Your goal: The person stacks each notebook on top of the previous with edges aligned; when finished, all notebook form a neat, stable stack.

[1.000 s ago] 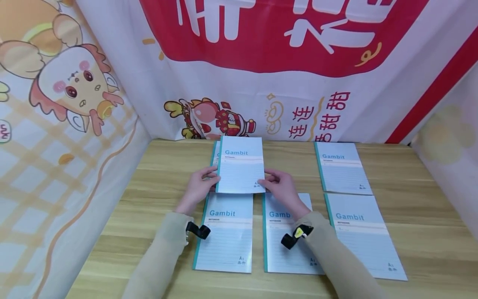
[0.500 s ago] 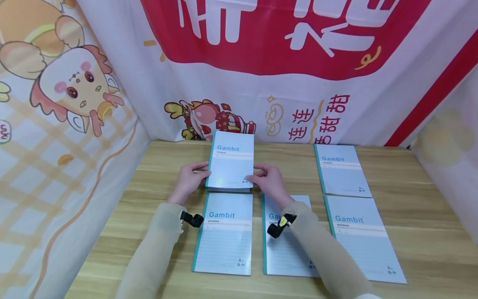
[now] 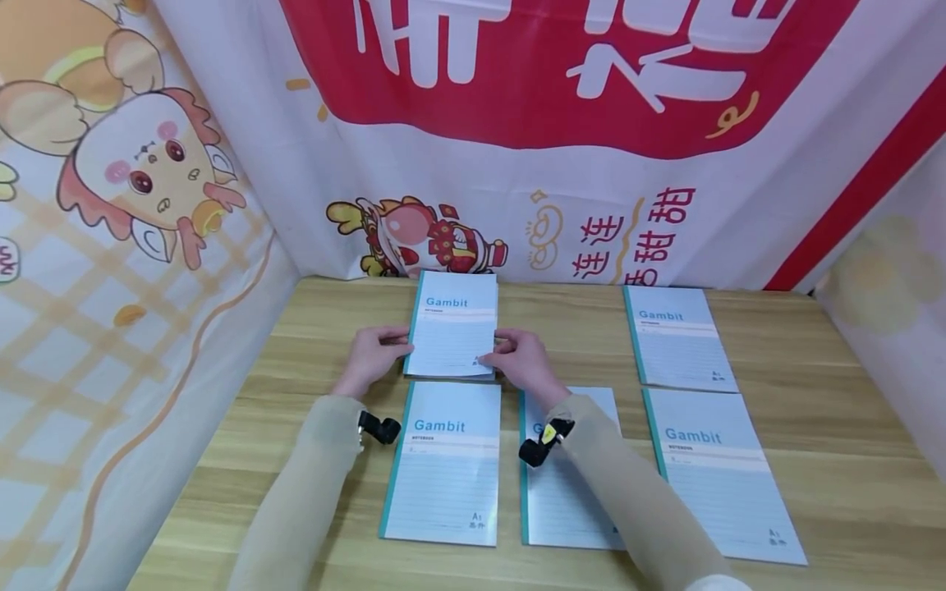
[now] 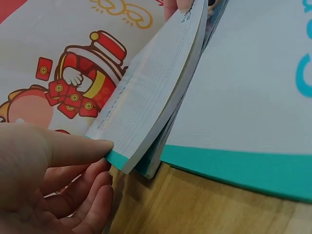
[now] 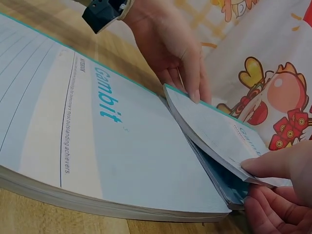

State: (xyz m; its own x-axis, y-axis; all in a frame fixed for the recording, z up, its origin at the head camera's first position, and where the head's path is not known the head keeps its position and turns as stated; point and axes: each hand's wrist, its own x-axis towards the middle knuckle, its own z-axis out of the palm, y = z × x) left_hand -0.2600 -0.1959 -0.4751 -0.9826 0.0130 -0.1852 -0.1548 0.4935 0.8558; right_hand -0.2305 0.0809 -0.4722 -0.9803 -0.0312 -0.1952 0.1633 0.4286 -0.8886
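Held notebook point(image 3: 452, 328) lowered over another notebook point(image 5: 223, 176).

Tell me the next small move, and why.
Probably lower the held notebook flat onto the lower notebook: the left hand and right hand pinch its sides, and the right wrist view shows a gap between the two.
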